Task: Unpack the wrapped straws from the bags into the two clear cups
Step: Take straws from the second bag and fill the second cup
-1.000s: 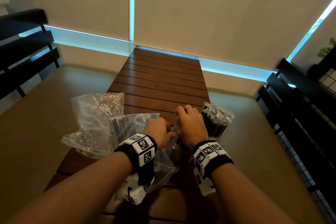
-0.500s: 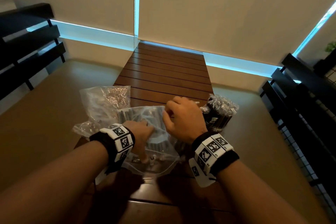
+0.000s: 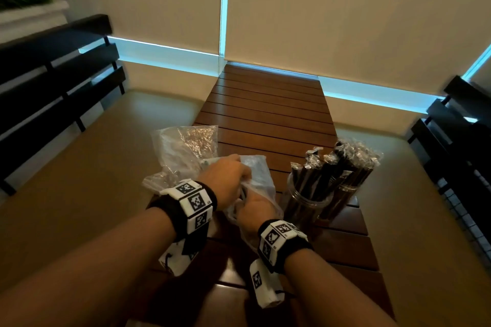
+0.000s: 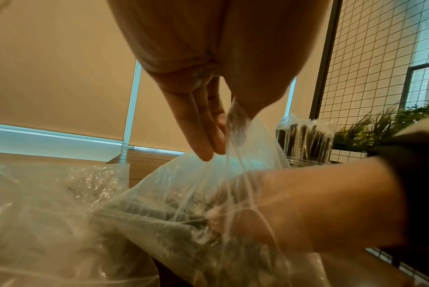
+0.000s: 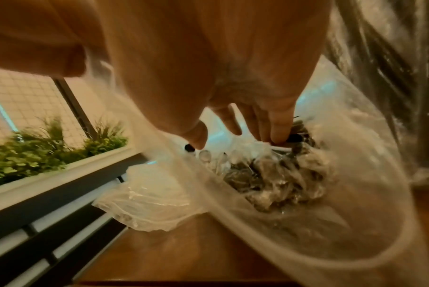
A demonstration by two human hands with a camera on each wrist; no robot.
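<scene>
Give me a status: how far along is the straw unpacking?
Done: both clear cups on the table's right side already hold wrapped black straws. In hand: the left hand pinches up the near bag's edge while the right hand reaches inside to the straws there. Left: that bagful; the far crumpled bag looks spent, though I can't confirm.

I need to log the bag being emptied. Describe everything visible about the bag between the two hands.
The bag is thin, clear, crinkled plastic, lying on the slatted wooden table left of the cups. The left hand pinches its upper edge and pulls the film taut. The right hand is inside its open mouth, fingers on the wrapped dark straws bunched within. A second, crumpled bag lies against it on the left.
</scene>
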